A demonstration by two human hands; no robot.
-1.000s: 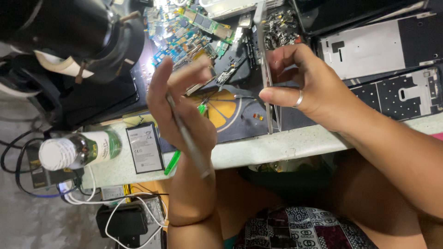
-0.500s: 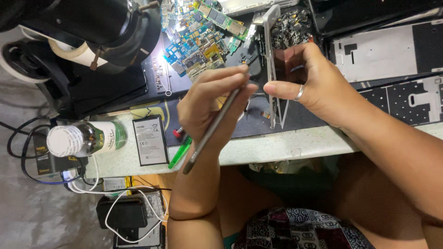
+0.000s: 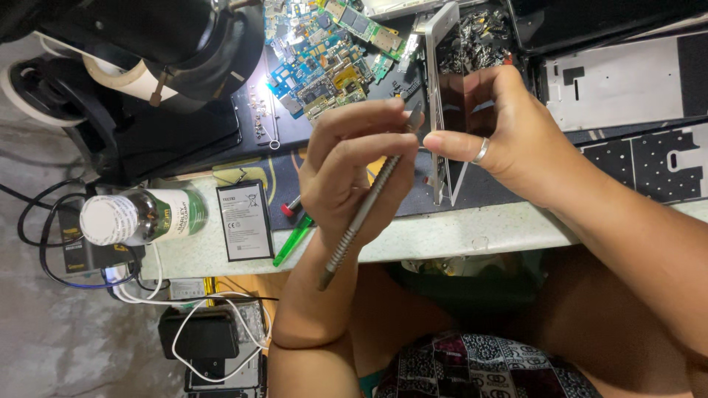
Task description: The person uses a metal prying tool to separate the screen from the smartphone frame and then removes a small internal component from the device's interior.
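At the far left of the frame, a bottle (image 3: 140, 216) with a white cap lies on its side on the pale table edge (image 3: 457, 236). It rests there well away from both hands. Just to its right lies a flat phone battery (image 3: 244, 220), face up, so its label can be seen. It is apart from the phone, out of the way. Below the table, white cables (image 3: 199, 309) loop down toward dark boxes near the floor.

In the upper left, a big black microscope head (image 3: 169, 37) hangs over the dark mat (image 3: 184, 136). A bright light shines on a pile of blue and green circuit boards (image 3: 324, 51) in the upper middle. They are kept in one heap at the back, maybe as spare parts.

In the middle is the left hand (image 3: 346, 177). Its fingers are curled shut around a thin metal tool (image 3: 365, 210). The tool slants, with its tip up by the phone's edge and its tail pointing down past the table edge. That looks like a good way to poke into a thin gap.

Just to the right, the right hand (image 3: 509, 140), with a ring on it, pinches a phone (image 3: 446, 103) that stands on its edge. The thumb is on one side and the fingers on the other, so the phone stays steady and its side faces the tool.

At the far right lie a grey metal plate (image 3: 627, 85) and a black frame (image 3: 649, 158).
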